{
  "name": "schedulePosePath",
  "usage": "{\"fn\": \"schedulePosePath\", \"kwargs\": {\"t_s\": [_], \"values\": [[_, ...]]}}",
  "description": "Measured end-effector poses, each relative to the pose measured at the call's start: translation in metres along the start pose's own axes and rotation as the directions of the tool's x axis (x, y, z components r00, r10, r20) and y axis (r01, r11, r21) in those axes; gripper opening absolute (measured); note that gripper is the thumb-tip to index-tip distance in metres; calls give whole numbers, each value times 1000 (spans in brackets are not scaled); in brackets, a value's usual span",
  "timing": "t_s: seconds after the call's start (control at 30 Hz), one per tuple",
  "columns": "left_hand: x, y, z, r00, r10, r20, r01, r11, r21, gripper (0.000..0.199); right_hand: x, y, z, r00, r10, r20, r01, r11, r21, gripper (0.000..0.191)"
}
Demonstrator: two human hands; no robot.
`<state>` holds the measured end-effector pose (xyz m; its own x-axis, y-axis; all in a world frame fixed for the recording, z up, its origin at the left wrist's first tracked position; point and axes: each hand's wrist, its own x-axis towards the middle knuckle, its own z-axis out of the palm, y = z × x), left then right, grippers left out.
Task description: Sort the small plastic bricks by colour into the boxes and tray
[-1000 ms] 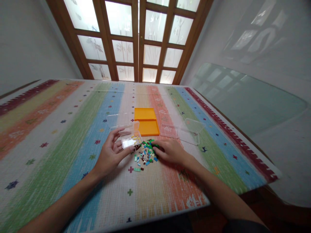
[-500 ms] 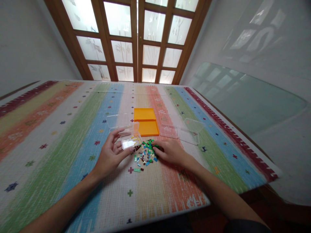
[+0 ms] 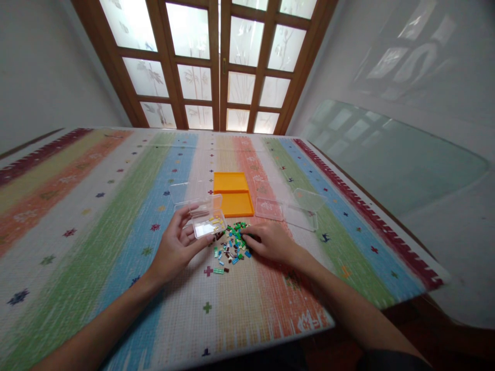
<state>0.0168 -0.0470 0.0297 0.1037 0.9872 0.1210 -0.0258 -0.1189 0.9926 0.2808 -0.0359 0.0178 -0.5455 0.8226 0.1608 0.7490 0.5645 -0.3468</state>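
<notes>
My left hand (image 3: 176,247) is closed around a small clear plastic box (image 3: 199,230) with its lid raised. Several yellow bricks (image 3: 215,222) lie inside the box, toward its right side. To the right of it, a pile of tiny toy bricks (image 3: 232,247) in green, blue, brown, white and tan is spread on the cloth. My right hand (image 3: 273,241) reaches into the right edge of this pile, thumb and forefinger drawn together among green bricks. Whatever is between those fingertips is too small to make out.
An opened orange case (image 3: 234,203) lies flat beyond the pile. Open clear boxes stand on both sides of it, one clear box (image 3: 299,216) to the right and a transparent lid or box (image 3: 181,191) at left. A striped tablecloth (image 3: 127,232) covers the table.
Hardly anything differs. My right fingertips have shifted slightly within the green bricks, while my left hand keeps the clear box in the same place.
</notes>
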Motion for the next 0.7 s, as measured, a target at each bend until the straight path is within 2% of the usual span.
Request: {"fn": "schedulePosePath", "kwargs": {"t_s": [0.2,0.53,0.7], "values": [[0,-1,0,1000,-6,2,6,1000,-17,68,3,6,1,1000,27,-13,-26,999,40,20],[1,-2,0,1000,-27,-2,27,999,-21,71,10,6,2,997,77,-10,-77,997,-13,18],[1,-2,0,1000,-19,22,20,999,-42,71,13,6,3,992,121,37,-120,992,-43,21]]}}
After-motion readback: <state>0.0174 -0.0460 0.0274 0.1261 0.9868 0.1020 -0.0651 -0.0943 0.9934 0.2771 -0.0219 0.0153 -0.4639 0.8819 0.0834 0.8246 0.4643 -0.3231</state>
